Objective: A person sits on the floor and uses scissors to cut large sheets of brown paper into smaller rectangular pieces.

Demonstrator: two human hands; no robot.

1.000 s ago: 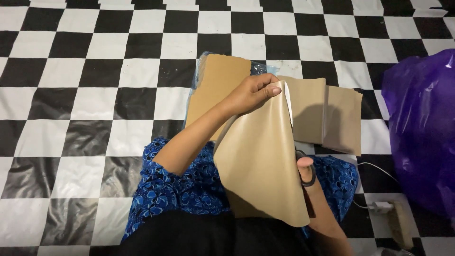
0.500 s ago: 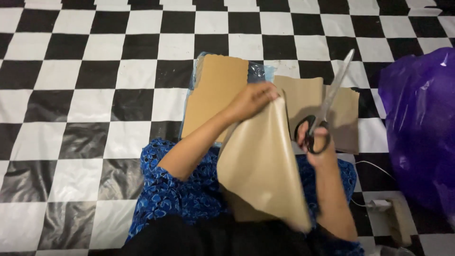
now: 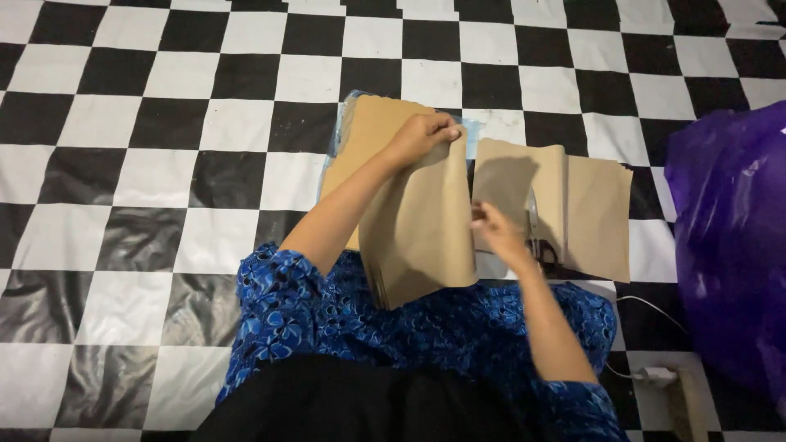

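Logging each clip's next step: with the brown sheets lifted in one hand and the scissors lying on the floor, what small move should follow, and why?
Probably the right hand pinches the free edge of the brown paper sheets. The left hand holds their top corner up, the right sits empty beside that edge, and the scissors lie on the other paper stack.
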